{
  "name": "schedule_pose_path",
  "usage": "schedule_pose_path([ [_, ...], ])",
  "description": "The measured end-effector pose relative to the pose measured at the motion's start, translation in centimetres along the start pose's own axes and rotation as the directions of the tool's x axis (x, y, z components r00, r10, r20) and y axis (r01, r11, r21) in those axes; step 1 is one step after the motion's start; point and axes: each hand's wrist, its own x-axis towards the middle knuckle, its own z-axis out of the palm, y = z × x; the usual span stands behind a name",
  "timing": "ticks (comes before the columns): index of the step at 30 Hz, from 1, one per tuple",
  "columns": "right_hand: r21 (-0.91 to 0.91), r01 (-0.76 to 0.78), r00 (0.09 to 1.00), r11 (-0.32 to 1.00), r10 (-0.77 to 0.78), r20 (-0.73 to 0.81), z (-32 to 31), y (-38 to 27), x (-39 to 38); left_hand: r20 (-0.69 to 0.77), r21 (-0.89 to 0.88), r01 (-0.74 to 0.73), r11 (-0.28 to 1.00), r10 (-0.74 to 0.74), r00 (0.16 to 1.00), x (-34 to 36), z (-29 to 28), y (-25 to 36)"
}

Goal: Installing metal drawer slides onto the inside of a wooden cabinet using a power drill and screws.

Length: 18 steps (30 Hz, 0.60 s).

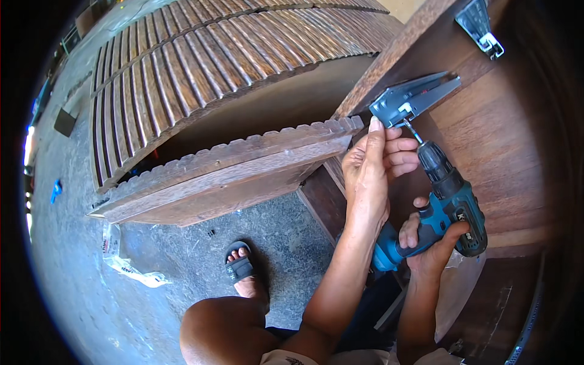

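Observation:
My left hand (377,152) holds the lower end of a dark metal fitting (404,100) with a white clip, against a wooden board (406,42), thumb on its edge and other fingers curled beside it. In my right hand (435,243) is a teal-and-black cordless drill (456,213), pointing up. Its bit (413,132) reaches the fitting beside my left fingertips; whether it sits in a screw is too small to tell. A second metal fitting (479,27) is higher on the board at the upper right.
A ribbed wooden cabinet (219,55) with a scallop-edged panel (225,182) fills the upper left. Wooden boards (486,140) enclose the right side. On the concrete floor (158,261) lie a plastic wrapper (140,274) and a small blue object (56,190). My sandalled foot (240,267) is below.

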Motion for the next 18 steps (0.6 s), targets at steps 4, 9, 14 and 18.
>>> schedule_pose_path([
  [4,0.071,-0.045,0.982,0.996,0.031,0.184,-0.1,-0.8,-0.3,0.005,-0.137,0.050,0.989,-0.050,0.999,-0.1,0.1,0.1],
  [9,0.020,-0.036,0.992,0.999,0.033,0.122,-0.2,-0.8,-1.1,0.012,-0.105,0.062,0.992,-0.062,0.998,-0.1,-0.2,-0.2],
  [14,-0.027,-0.021,0.998,0.999,0.023,0.055,-0.5,-1.3,-2.2,0.083,0.034,0.023,0.999,-0.026,0.996,-0.8,0.1,-0.8],
  [18,-0.114,-0.006,1.000,0.993,0.006,0.001,-0.8,-2.3,-3.2,0.122,0.121,0.030,0.992,-0.045,0.992,-1.2,0.3,-1.6],
])
